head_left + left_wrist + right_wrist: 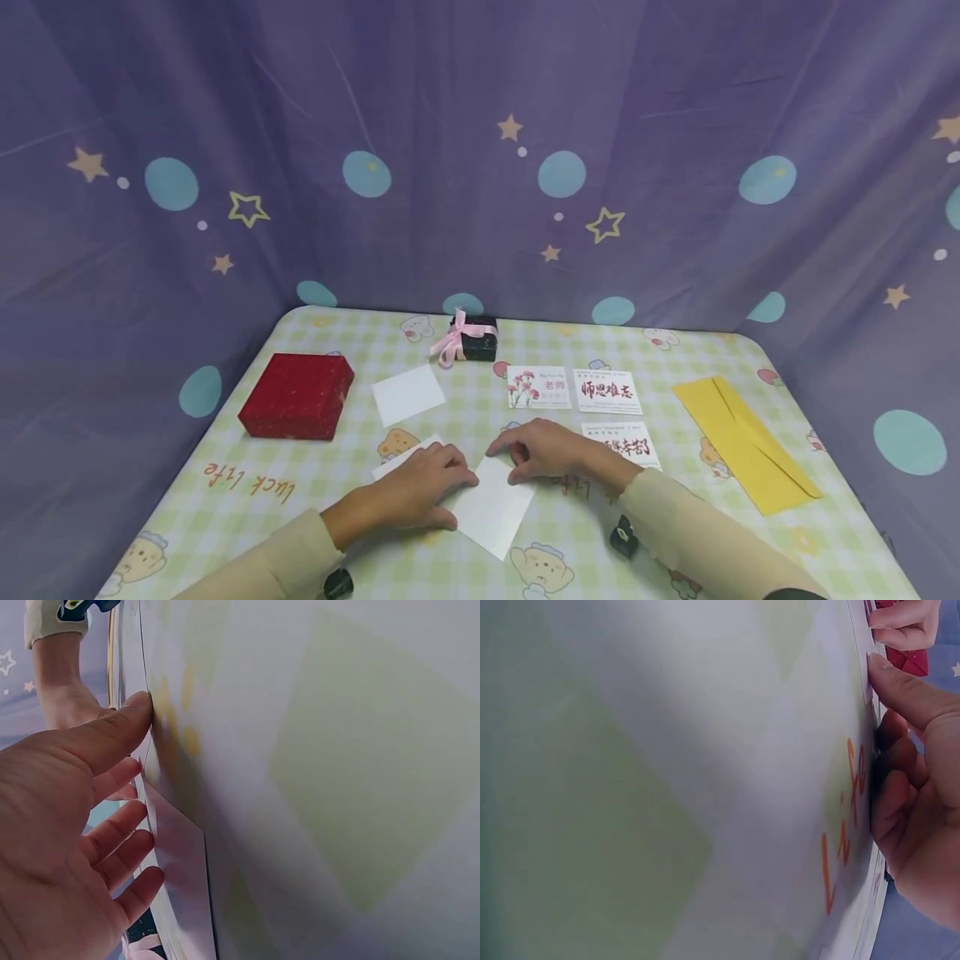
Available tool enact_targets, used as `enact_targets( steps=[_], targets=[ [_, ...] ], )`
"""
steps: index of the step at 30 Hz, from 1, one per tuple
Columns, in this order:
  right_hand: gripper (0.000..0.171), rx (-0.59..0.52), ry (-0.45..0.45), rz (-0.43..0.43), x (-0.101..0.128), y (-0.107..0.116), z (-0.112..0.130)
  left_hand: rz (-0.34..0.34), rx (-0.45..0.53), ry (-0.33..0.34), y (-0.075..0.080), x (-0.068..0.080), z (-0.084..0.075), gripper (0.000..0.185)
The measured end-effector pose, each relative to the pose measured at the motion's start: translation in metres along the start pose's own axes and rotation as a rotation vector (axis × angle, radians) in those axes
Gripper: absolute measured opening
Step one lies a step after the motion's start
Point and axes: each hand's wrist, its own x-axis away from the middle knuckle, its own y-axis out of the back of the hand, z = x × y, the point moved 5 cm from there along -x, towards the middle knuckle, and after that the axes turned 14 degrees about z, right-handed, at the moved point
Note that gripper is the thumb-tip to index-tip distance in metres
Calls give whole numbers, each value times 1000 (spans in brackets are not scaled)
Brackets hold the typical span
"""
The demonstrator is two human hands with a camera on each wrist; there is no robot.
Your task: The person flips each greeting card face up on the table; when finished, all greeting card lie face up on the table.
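Note:
A blank white card (495, 508) lies flat and turned at an angle on the tablecloth between the two hands. My left hand (423, 483) touches its left side with thumb and index fingertip; in the left wrist view the fingers (124, 840) are loosely extended. The right hand (547, 450) has its thumb and index tip apart at the card's upper edge, while its other fingers (896, 791) bend toward the cloth. Partly under the left hand is a second white card (408, 457). A third blank card (408, 395) lies farther back.
Printed cards lie behind the right hand, a flower one (538, 387) among them, and one is partly covered by the right arm. A red box (296, 396) stands left, a black gift box (480, 340) with pink ribbon at the back, and a yellow envelope (742, 442) on the right.

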Motion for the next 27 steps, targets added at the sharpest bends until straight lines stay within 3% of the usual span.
enact_targets(
  steps=[13,27],
  targets=[
    [49,18,14,78,-10,1,2,11,13,2,0,-1,0,59],
    [51,48,-2,104,-11,5,7,4,26,-4,-1,0,1,62]
  ],
)
